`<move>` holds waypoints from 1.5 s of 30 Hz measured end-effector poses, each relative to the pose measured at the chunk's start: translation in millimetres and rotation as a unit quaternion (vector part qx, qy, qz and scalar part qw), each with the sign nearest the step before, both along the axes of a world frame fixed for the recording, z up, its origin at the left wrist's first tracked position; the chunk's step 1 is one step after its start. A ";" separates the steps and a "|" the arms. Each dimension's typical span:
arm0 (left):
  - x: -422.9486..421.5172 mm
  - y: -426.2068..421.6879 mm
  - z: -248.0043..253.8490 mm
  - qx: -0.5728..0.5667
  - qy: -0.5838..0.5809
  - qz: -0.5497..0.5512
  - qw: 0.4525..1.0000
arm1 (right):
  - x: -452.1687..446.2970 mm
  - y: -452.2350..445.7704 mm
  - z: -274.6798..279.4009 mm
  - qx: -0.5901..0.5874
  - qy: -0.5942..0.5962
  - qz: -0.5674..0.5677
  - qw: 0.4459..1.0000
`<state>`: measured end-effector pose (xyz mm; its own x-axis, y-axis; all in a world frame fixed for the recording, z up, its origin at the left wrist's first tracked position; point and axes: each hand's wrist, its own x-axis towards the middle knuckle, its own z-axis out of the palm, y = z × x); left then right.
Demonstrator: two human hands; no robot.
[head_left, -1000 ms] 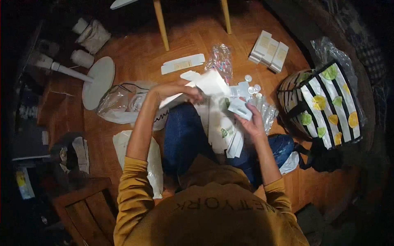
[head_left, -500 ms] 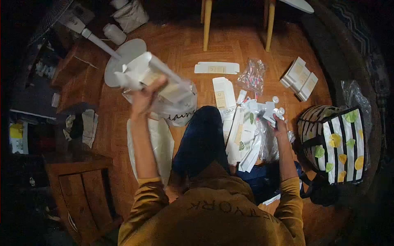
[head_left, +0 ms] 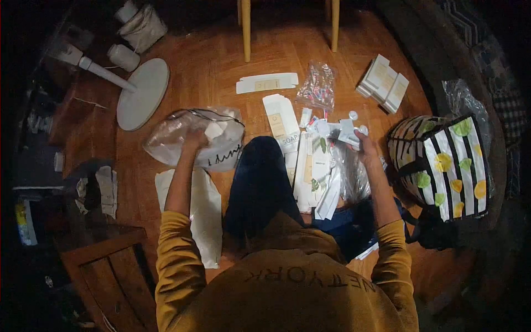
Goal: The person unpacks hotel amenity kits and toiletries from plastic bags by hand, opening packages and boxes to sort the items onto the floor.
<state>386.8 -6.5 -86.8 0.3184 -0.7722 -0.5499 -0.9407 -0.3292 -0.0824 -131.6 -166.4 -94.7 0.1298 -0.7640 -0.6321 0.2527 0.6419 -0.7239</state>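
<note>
My left hand (head_left: 194, 140) reaches into or over a clear plastic bag (head_left: 166, 135) with a black drawstring and black lettering. Its fingers are hard to make out, and a white piece (head_left: 216, 130) shows beside them. My right hand (head_left: 367, 146) is closed around a small white packet (head_left: 348, 133). Under and beside it are several more small white packets and clear wrapping (head_left: 354, 177). Between my legs lie flattened white printed cartons (head_left: 319, 160), near a carton with a beige label (head_left: 276, 115) and a clear bag of small colourful items (head_left: 318, 86).
A flat white carton (head_left: 267, 82) lies ahead; stacked white boxes (head_left: 383, 83) sit farther right. A striped lemon-print bag (head_left: 442, 166) stands at right. On the left are a round white stand base (head_left: 143, 94), a white sheet (head_left: 204, 216) and a wooden cabinet (head_left: 110, 276).
My left hand has moved down, and the white box it held up is no longer seen in it. The bag now lies spread on the floor. The camera view has shifted.
</note>
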 end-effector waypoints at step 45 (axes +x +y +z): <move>-358.7 16.0 -61.6 -0.448 0.394 0.242 0.765 | 31.7 149.0 -57.1 0.026 -0.182 0.100 0.978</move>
<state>28.1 9.4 -148.4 0.5279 -0.8485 -0.0365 -0.3319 -0.2457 0.9107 -99.9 -17.5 -151.8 0.4976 -0.6685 -0.5527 0.3528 0.7381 -0.5751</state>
